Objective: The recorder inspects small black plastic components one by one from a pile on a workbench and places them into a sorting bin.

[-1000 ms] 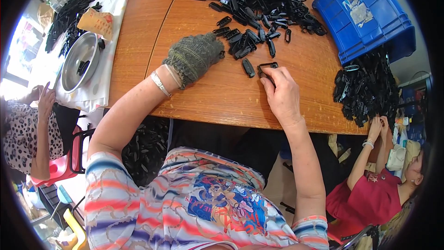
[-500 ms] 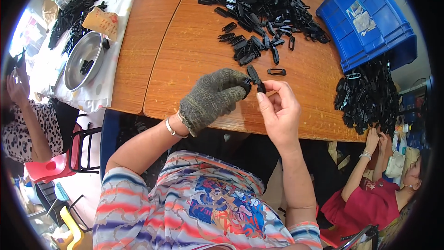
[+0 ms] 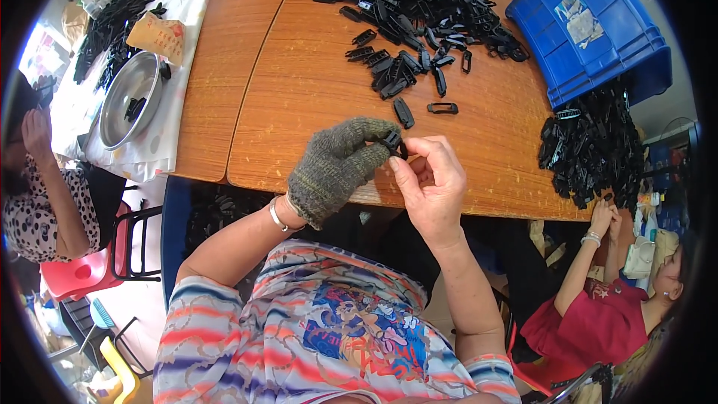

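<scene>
My left hand, in a grey-green knitted glove, pinches a small black plastic part between thumb and fingers over the table's near edge. Against the same part, my bare right hand presses its thumb and forefinger; the fingers partly hide it, so its exact kind cannot be made out. Just beyond the hands a loose, long black plastic piece lies on the wood. To its right rests a black frame-shaped piece. A large heap of similar black parts covers the far side.
The wooden table spans the middle. A tilted blue crate stands at far right, with black parts below it. At left, a metal bowl sits on a white cloth. Two people work at the left and right sides.
The long black piece that was up at my fingers now lies on the table. My right hand has moved left, closer to the part in my gloved hand.
</scene>
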Available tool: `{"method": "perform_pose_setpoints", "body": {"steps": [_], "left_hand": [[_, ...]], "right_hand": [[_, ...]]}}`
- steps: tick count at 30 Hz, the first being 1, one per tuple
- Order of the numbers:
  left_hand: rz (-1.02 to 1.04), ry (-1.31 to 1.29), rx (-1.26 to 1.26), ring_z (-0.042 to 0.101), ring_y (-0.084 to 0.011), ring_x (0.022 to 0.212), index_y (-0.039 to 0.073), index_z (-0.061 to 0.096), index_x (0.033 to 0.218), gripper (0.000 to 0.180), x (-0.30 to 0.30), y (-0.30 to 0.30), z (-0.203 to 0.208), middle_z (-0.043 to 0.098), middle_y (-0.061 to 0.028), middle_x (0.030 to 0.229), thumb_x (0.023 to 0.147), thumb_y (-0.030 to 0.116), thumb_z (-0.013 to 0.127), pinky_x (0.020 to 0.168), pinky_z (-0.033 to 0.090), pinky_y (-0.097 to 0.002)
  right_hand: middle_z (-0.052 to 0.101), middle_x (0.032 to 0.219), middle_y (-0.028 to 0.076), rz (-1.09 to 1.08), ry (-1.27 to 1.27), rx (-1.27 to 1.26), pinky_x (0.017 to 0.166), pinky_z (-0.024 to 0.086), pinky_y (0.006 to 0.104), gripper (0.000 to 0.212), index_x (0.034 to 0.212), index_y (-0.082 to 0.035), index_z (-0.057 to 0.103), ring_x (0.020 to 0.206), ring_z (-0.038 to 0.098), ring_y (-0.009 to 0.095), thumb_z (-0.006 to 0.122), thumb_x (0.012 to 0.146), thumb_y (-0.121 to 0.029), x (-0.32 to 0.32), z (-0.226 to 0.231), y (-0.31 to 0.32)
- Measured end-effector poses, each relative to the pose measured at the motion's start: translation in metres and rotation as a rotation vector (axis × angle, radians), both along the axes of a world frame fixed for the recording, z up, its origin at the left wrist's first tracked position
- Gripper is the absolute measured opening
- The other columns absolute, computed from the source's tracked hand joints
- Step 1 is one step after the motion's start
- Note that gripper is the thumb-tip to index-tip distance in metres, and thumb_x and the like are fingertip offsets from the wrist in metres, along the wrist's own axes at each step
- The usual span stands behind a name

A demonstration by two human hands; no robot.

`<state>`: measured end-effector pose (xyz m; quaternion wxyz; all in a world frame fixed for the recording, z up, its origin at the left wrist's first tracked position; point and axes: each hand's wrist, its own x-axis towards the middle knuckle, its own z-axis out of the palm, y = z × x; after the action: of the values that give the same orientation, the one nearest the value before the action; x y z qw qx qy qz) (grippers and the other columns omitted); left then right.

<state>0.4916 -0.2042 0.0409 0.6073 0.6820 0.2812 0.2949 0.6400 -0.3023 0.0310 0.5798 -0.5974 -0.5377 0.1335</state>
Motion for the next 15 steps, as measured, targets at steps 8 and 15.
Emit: {"method": "perform_pose_setpoints", "body": {"steps": [8, 15], "left_hand": [[0.012, -0.023, 0.319, 0.067, -0.022, 0.093, 0.0, 0.066, 0.121, 0.026, -0.001, -0.014, -0.001, 0.071, -0.0122, 0.104, 0.099, 0.012, 0.06, 0.084, 0.054, -0.0351], [0.047, -0.107, 0.264, 0.066, -0.0281, 0.079, -0.001, 0.066, 0.099, 0.011, -0.02, -0.025, 0.007, 0.066, -0.0132, 0.089, 0.095, 0.009, 0.064, 0.072, 0.053, -0.0373]], "right_hand": [[0.06, 0.094, 0.013, -0.14, -0.344, 0.103, 0.056, 0.052, 0.0334, 0.035, 0.105, -0.003, 0.063, 0.063, 0.063, 0.027, 0.076, 0.074, 0.007, -0.011, -0.012, -0.002], [0.06, 0.088, 0.013, 0.046, -0.089, 0.0, 0.057, 0.049, 0.0358, 0.039, 0.114, -0.002, 0.056, 0.063, 0.062, 0.026, 0.077, 0.082, -0.007, -0.039, -0.002, -0.002]]}}
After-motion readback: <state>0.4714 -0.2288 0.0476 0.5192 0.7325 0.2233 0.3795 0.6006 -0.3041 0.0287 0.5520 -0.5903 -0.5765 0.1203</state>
